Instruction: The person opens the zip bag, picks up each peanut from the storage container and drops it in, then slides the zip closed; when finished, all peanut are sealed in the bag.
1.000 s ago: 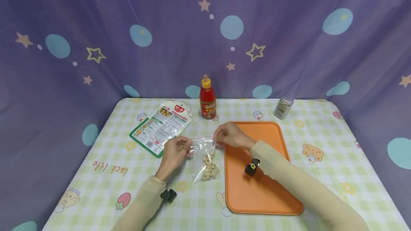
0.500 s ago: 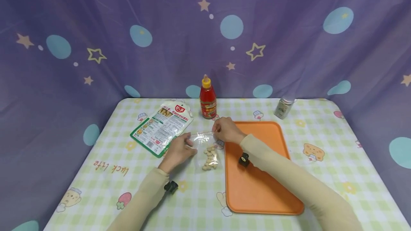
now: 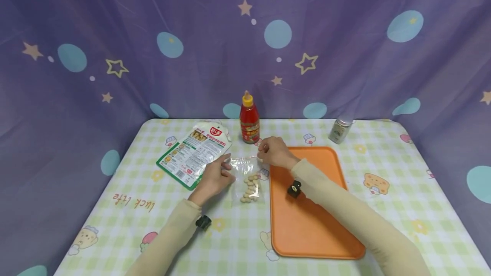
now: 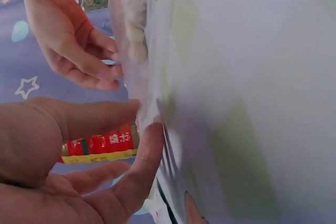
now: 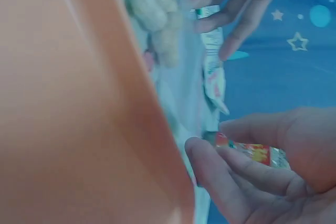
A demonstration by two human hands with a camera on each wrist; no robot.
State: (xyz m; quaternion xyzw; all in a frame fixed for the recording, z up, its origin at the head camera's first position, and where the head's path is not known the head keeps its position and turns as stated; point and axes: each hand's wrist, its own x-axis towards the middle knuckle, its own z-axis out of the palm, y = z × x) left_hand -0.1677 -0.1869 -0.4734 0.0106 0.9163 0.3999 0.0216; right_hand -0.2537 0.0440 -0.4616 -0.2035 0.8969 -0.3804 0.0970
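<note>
A clear zip bag [image 3: 238, 169] with peanuts [image 3: 251, 186] inside lies flat on the checked tablecloth, just left of the orange tray. My left hand [image 3: 214, 178] is at the bag's upper left corner; in the left wrist view its thumb and forefinger stand slightly apart beside the bag's edge. At the upper right corner is my right hand [image 3: 277, 153], partly over the tray's top left corner. The right wrist view has its thumb and fingers loosely bent, with a gap between them and nothing gripped. Whether any fingertip still touches the bag is hard to tell.
An orange tray [image 3: 314, 225] lies right of the bag. A printed food pouch [image 3: 193, 152] lies to the left, close to my left hand. Behind stand a red sauce bottle [image 3: 249, 125] and, farther right, a small spice jar [image 3: 340, 131]. A patterned curtain [image 3: 215, 76] hangs behind the table.
The bag has gone from being held up by its top corners to lying on the table, slightly farther away. Both hands have loosened from its corners, the right one moving slightly away.
</note>
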